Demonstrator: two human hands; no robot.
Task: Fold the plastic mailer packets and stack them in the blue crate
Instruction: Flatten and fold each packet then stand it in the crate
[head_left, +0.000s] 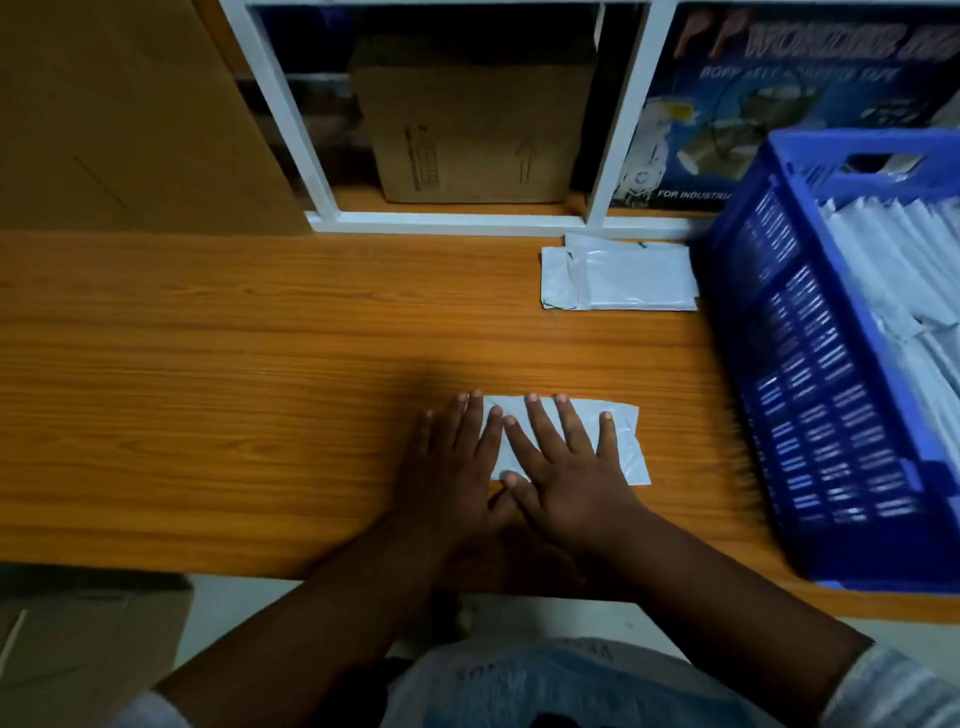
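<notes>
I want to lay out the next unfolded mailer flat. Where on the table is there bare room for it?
The widest bare patch is the wooden table left of the left hand, up to the white frame. A smaller strip lies between the pressed mailer and the folded mailers. The right side is crowded by the blue crate.

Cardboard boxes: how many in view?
3, perhaps more out of sight. A large cardboard box stands at the table's far left, a smaller cardboard box sits behind the white frame, and a box corner shows on the floor, lower left.
</notes>
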